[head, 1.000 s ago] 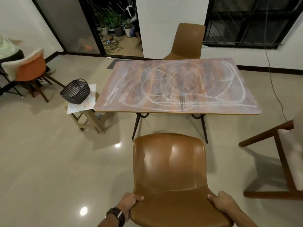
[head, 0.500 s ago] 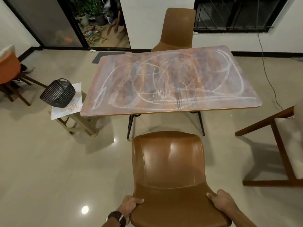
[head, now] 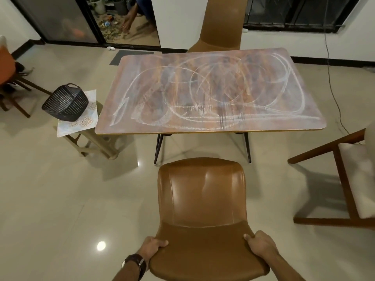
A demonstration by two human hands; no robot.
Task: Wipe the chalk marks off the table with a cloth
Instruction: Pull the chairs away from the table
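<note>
The chair is gripped at both seat edges, left hand and right hand with fingers curled round the rim, probably to shift it, since access to the table is blocked by it. Chalk marks are spread across the whole tabletop. No cloth is seen; a basket sits on a stool just beside the table.

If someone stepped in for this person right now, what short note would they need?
Left hand and right hand each grip a side of the near brown chair, which stands pulled back from the table.
Chalk marks cover the whole tabletop; nothing is wiped.
No cloth in sight; whether the black basket on the stool to the table's left holds one cannot be told.
Left: let go of the chair, find a cloth, wipe everything.
</note>
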